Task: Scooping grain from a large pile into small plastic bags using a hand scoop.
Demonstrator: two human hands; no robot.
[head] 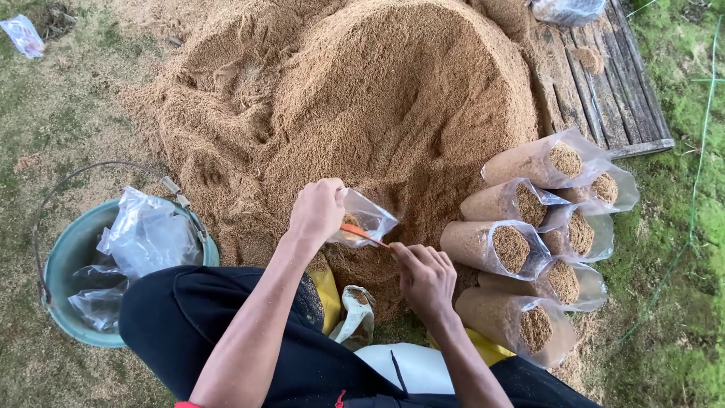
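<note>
Left hand grips a clear bag, mouth pointing right; right hand pinches an orange scoop.

Left hand gripping open clear plastic bag at edge of big sawdust pile; right hand holding orange scoop at bag mouth. Filled bags stacked on their sides to the right. Teal bucket with empty bags on the left.

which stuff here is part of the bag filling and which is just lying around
In use: left hand, right hand, clear bag, orange scoop, sawdust pile, filled bags, bucket of empty bags.

Lying about: wooden pallet, stray plastic bag, green cord.
</note>
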